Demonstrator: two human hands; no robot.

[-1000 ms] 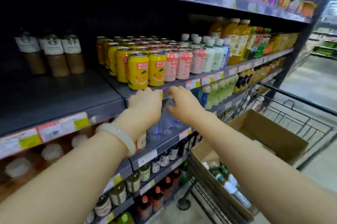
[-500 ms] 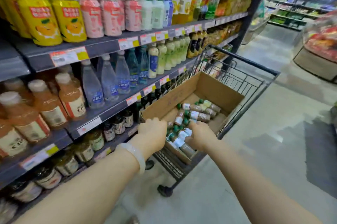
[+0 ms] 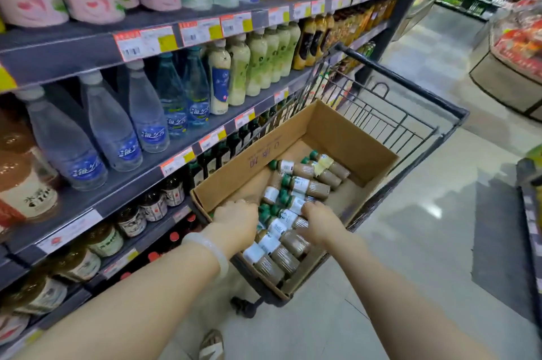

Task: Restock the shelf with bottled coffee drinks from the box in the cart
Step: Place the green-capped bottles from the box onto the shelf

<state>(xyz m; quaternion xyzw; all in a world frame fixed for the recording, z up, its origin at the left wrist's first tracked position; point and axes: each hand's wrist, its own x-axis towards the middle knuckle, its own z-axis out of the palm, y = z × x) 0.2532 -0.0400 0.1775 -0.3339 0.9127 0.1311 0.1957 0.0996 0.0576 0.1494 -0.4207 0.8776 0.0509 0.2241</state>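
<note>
box: open brown cardboard box (image 3: pixel 337 131) sitting in the dark wire shopping cart (image 3: pixel 410 113), which stands just beside the shelving.
stock: brown coffee drink bottles with green caps and white labels (image 3: pixel 302 185), lying on their sides in a loose heap across the box floor, mostly toward my end.
left hand: my left hand (image 3: pixel 234 220) is down inside the near left corner of the box, knuckles up, fingers curled under. what they close on is hidden by the back of the hand, so i cannot tell the grip. the nearest bottles lie just beside it, to its right.
right hand: my right hand (image 3: pixel 318 220) rests on top of the heap, fingers bent over a bottle near the middle of the pile and touching it. whether they wrap it fully i cannot tell.
wrist: pale translucent bangle (image 3: pixel 211 254) on my left wrist.
shelf: grey metal shelves (image 3: pixel 96 46) to my left, with clear water bottles with blue labels (image 3: pixel 117 131) and pale green drink bottles (image 3: pixel 258 63).
</note>
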